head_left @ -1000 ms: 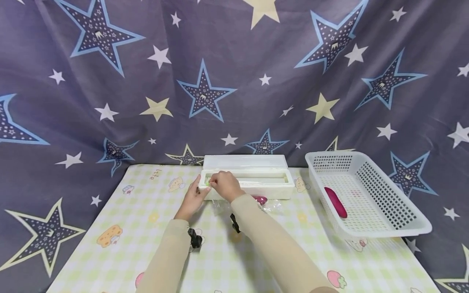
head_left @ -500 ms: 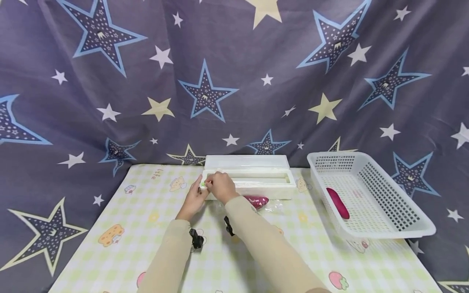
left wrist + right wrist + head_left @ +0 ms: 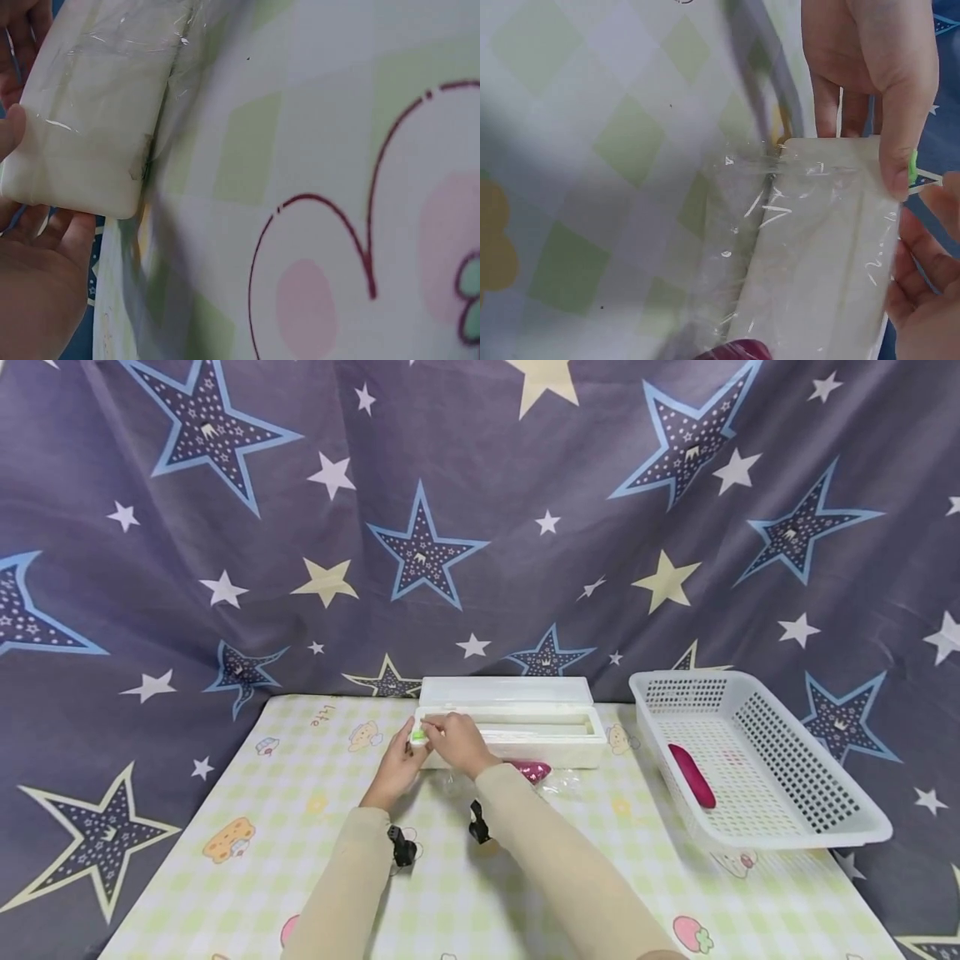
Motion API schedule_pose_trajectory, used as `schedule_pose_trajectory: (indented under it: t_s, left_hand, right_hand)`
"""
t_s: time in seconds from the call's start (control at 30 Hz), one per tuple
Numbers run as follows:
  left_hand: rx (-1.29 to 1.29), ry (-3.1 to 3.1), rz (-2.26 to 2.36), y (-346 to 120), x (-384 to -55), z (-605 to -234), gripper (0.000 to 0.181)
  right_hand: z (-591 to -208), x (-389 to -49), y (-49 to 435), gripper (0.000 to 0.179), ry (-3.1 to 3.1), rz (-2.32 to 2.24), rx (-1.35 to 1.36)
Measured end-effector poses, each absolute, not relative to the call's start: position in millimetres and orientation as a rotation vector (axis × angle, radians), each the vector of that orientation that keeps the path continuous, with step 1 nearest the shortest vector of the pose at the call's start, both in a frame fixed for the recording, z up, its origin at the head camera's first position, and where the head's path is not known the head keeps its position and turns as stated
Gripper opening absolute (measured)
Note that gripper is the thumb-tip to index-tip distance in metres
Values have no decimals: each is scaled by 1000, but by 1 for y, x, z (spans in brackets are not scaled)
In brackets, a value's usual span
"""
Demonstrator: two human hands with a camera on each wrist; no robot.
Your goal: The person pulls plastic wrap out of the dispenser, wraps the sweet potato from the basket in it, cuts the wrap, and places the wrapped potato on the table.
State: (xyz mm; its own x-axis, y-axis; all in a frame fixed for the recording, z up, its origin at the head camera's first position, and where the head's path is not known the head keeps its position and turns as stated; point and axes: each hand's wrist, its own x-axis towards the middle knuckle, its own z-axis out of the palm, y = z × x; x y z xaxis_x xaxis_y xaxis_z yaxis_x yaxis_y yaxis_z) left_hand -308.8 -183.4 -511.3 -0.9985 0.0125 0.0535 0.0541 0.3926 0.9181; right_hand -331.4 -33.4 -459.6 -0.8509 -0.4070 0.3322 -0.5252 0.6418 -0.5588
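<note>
A long white plastic wrap box (image 3: pixel 547 750) with its lid raised stands at the back of the table. My left hand (image 3: pixel 397 770) grips its left end, the thumb on the top edge and the fingers behind. At that end a small bright green piece (image 3: pixel 418 735) shows near the left thumb. My right hand (image 3: pixel 459 742) is over the left part of the box with bent fingers; in the right wrist view its fingertip (image 3: pixel 946 196) looks apart from the green piece. Clear film (image 3: pixel 720 225) hangs down the front, over a dark pink elongated thing (image 3: pixel 531 771).
A white perforated basket (image 3: pixel 765 839) stands at the right, holding another dark pink elongated thing (image 3: pixel 692 776). A checked tablecloth (image 3: pixel 300 877) covers the table. Behind it hangs a star-patterned curtain (image 3: pixel 480 510).
My right hand moves left along the box with the green piece, then draws back slightly right, leaving the green piece in plainer view at the left end. The left hand keeps its grip.
</note>
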Motion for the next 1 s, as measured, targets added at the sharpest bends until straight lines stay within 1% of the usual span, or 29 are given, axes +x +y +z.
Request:
schedule_pose_trajectory:
  t_s: [0.17,0.43,0.57,0.77,0.87,1.0]
  left_hand:
    - [-67,-2599,-1705,-184,-310,-511,76]
    - [-36,-2590,-1718,-184,-313,-508,79]
    - [-12,-2605,-1722,-185,-313,-506,80]
    - [-6,-2550,-1875,-188,-312,-507,81]
    - [17,-2530,-1874,-189,-309,-506,76]
    - [42,-2499,-1770,-186,-303,-502,60]
  right_hand:
    - [-452,-325,-25,35,-2701,989,770]
    - [-446,-315,-2,36,-2643,1003,862]
    - [-447,-310,7,36,-2665,998,854]
    - [-450,-302,24,36,-2651,1023,830]
    - [-453,-300,35,36,-2642,1062,814]
    - [-457,-298,51,35,-2628,1088,791]
